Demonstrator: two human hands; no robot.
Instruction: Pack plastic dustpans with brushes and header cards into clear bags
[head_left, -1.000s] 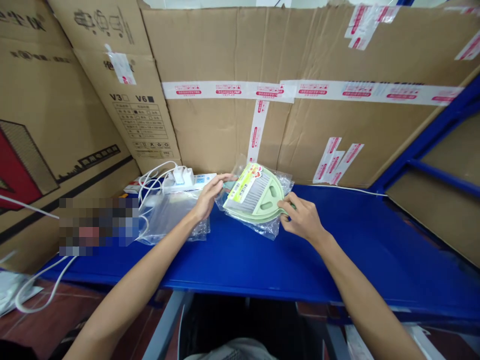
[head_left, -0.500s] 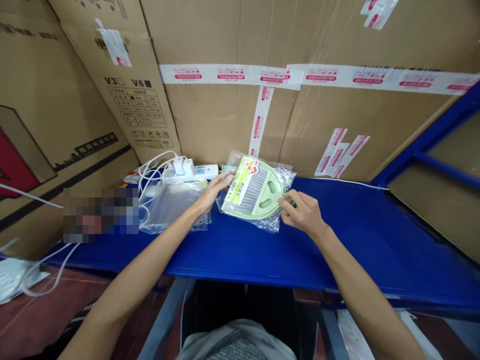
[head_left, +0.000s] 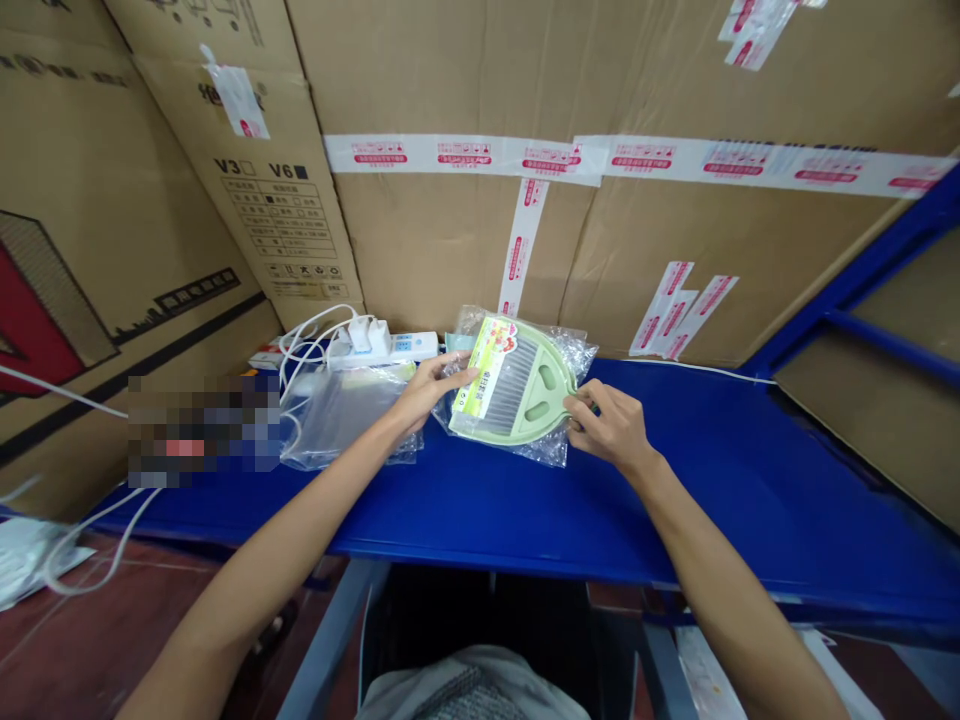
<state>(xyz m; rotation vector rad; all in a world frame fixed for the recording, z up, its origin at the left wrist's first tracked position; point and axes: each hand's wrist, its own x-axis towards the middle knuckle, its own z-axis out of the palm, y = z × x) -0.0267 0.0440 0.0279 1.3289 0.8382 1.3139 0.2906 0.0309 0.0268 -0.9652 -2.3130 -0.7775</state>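
Note:
A pale green mini dustpan-and-brush set (head_left: 525,395) with a yellow-green label lies on a crinkled clear plastic bag (head_left: 568,352) on the blue shelf (head_left: 735,480). My left hand (head_left: 431,385) grips the set's left edge at the label, thumb on top. My right hand (head_left: 609,425) pinches its right end at the handle, together with the bag's edge. The set is tilted a little, its far side toward the cardboard wall.
A stack of clear plastic bags (head_left: 341,425) lies left of my left hand. Behind it sit a white power strip (head_left: 382,348) with chargers and white cables (head_left: 304,345). Taped cardboard boxes (head_left: 600,150) wall the back and left. A blue rack frame (head_left: 862,290) rises on the right.
My left thumb has come over onto the label and the set has shifted slightly right. The camera view has barely moved since half a second ago.

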